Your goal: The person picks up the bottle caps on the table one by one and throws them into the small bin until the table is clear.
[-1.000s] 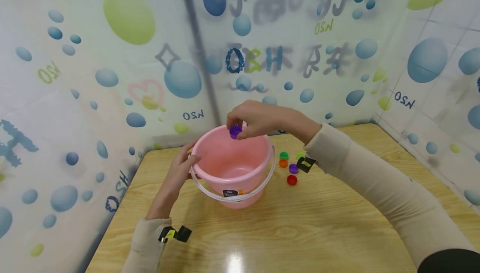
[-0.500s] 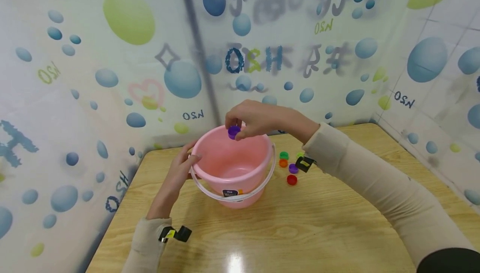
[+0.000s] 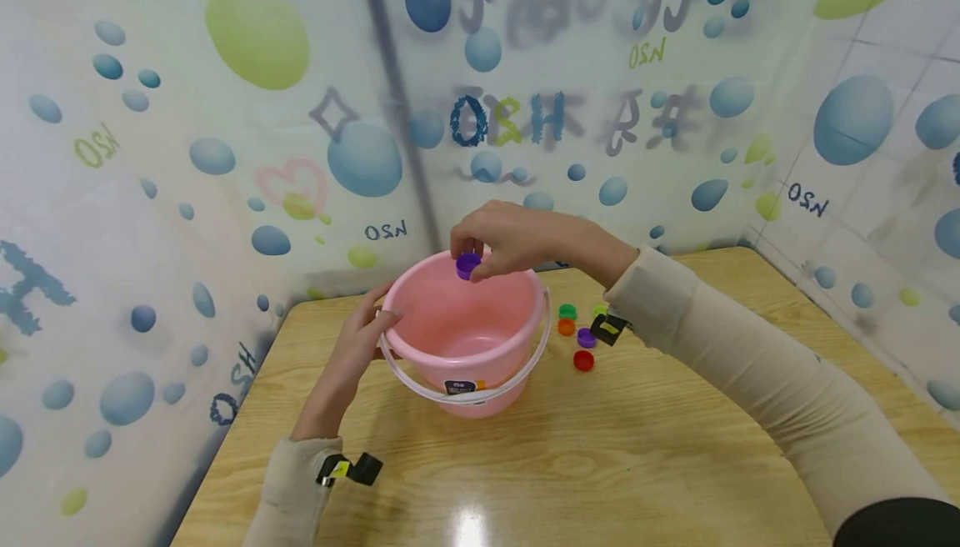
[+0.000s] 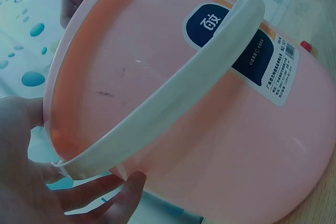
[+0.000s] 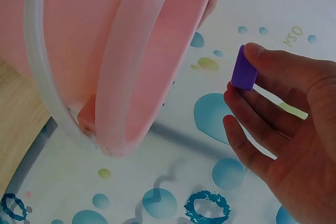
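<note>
A pink bucket (image 3: 480,376) stands tilted slightly toward me on the table, its white handle (image 4: 173,98) hanging down across the front. My left hand (image 3: 358,345) grips its left rim, thumb over the edge and fingers on the outer wall (image 4: 94,192). Above the bucket's mouth, near the far rim, my right hand (image 3: 517,237) pinches a purple bottle cap (image 5: 244,70) between thumb and fingers. The cap hangs apart from the bucket. Inside, the visible part of the bucket shows only its pink wall and floor.
Right of the bucket lie loose caps: green (image 3: 567,312), orange (image 3: 566,327), purple (image 3: 587,338) and red (image 3: 583,361). A yellow-green cap (image 3: 601,311) is partly hidden by the right wrist's camera. A bubble-patterned curtain (image 3: 525,72) closes off the wooden table (image 3: 600,464) behind.
My right hand has shifted very slightly left with the purple cap still pinched. The left hand and the bucket have stayed in place.
</note>
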Demonstrator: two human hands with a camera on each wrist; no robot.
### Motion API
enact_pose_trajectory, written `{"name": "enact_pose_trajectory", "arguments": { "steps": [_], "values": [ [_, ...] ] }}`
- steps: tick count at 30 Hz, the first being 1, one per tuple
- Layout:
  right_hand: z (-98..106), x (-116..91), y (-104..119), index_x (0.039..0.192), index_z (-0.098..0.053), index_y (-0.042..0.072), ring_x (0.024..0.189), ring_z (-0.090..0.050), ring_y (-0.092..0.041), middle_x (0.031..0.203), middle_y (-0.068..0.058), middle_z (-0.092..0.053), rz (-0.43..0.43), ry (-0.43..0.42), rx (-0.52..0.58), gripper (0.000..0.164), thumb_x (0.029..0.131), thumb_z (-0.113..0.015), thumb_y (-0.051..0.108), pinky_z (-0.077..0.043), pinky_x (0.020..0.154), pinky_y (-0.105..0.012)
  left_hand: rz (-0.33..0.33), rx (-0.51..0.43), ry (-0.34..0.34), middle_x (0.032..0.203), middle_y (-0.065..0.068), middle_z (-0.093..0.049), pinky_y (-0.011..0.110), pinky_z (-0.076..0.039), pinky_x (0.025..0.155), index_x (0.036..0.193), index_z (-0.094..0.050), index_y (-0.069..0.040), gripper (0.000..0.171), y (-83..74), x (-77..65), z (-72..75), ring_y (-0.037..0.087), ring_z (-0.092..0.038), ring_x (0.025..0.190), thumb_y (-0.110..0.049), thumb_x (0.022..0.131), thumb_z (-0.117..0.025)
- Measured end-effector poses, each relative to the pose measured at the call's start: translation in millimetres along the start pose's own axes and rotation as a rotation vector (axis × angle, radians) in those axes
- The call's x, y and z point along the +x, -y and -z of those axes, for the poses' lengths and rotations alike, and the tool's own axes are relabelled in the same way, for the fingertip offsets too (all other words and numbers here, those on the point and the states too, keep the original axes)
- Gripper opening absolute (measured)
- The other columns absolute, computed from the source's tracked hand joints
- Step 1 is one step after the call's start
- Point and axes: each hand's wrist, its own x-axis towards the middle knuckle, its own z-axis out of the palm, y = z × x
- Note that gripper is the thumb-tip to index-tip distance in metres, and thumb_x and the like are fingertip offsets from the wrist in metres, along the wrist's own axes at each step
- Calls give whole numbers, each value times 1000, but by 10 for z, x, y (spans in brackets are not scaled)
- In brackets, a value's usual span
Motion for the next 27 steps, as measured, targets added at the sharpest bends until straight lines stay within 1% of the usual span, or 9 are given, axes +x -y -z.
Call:
{"name": "enact_pose_trajectory", "arguments": {
  "steps": [7, 13, 16, 22, 27],
  "values": [
    [-17, 4, -18, 118, -70, 12, 110, -65, -21, 116, -1, -71, -10, -4, 15, 39, 86, -84, 27, -56, 96, -34, -3, 16, -3, 142, 18, -60, 32, -61, 76, 158, -40, -29, 55, 14, 3, 3, 25, -71, 97, -33, 105, -52],
    [-27, -8, -33, 117, -70, 12, 109, -65, -20, 117, -1, -72, -12, 6, 10, 36, 87, -83, 27, -56, 94, -33, -10, 19, -2, 142, 18, -60, 32, -61, 76, 158, -40, -28, 55, 9, 8, 2, 29, -71, 99, -32, 105, -51],
    [-32, -17, -43, 118, -70, 13, 107, -65, -18, 117, -1, -72, -18, 9, 0, 35, 88, -82, 27, -56, 94, -32, -6, 16, -1, 141, 19, -60, 31, -61, 75, 158, -41, -28, 55, 1, 3, 0, 28, -71, 98, -32, 104, -52],
    [-36, -52, -62, 118, -69, 11, 107, -66, -19, 117, -3, -72, -27, 7, 1, 34, 89, -81, 26, -57, 93, -33, -1, 12, -5, 141, 20, -60, 31, -61, 75, 158, -41, -29, 55, -2, 0, -3, 26, -72, 97, -32, 104, -52],
    [-59, -117, -122, 118, -69, 11, 107, -66, -19, 118, -3, -72, -39, 9, 5, 33, 90, -80, 26, -57, 93, -33, 1, 7, -6, 140, 20, -61, 31, -61, 74, 158, -41, -28, 55, 0, 3, -1, 25, -72, 96, -32, 104, -52]
  ]
}}
